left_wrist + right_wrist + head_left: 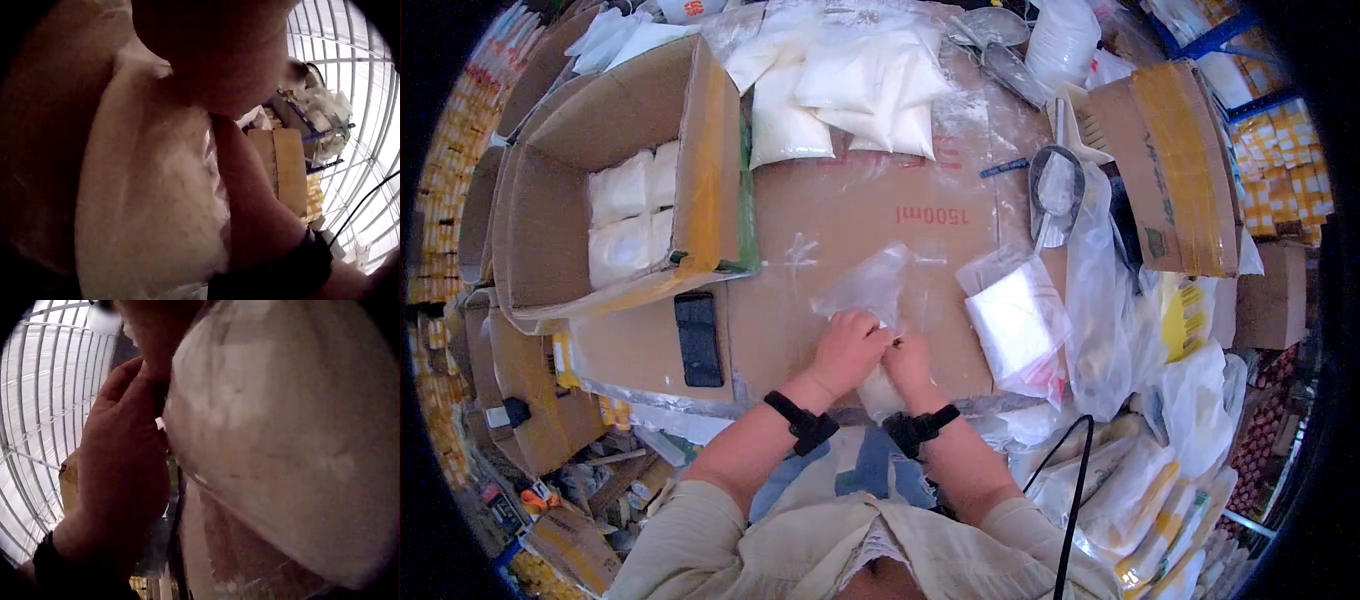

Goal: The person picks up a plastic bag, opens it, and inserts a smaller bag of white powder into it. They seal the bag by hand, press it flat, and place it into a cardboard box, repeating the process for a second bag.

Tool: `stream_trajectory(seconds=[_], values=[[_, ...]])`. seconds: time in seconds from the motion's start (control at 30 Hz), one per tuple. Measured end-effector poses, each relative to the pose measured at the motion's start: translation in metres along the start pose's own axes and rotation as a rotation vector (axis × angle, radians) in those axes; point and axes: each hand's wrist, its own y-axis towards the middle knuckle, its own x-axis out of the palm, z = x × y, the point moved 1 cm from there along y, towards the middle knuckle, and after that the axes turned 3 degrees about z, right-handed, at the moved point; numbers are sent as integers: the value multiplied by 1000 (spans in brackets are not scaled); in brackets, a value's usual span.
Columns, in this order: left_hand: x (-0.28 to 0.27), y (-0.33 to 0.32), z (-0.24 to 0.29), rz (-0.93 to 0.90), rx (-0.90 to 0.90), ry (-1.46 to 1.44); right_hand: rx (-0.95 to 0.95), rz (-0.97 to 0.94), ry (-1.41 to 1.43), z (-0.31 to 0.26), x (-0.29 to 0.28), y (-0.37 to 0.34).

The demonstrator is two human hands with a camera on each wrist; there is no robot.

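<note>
A clear plastic bag filled with white powder (882,398) is close to the person's body, its loose, thin top (875,280) spread forward over the cardboard. My left hand (850,350) grips the gathered neck of the bag from the left. Right beside it, my right hand (908,368) pinches the same neck, the two hands meeting there. In the left wrist view the full, rounded bag (150,187) fills the middle below the fingers. The right wrist view shows the bulging bag (269,425) and the left hand (125,450) beyond it; most fingertips are hidden.
Several filled powder bags (850,90) lie at the back. An open carton (700,160) at left holds more bags. A black phone-like case (699,340) lies left of the hands. To the right are a stack of plastic bags (1015,320), a metal scoop (1055,200) and another carton (1175,170).
</note>
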Motion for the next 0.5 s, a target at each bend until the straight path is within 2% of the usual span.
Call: stream_trajectory(seconds=[0.07,0.13,0.23,0.33,0.37,0.43,0.5], values=[[5,0,-1,83,-5,-56,167,85,192,2,-2,3],[25,-16,-15,47,-90,-78,304,191,440,-4,-8,5],[28,-28,-19,15,-211,-36,99,153,415,16,-11,3],[30,-29,-18,94,-264,10,-430,364,-305,14,-18,3],[33,-30,-19,136,-272,23,-268,312,-264,14,-24,4],[40,-33,-22,114,-406,-58,53,211,-177,-9,-42,4],[42,-35,-21,107,-483,-92,234,320,111,26,-29,12]])
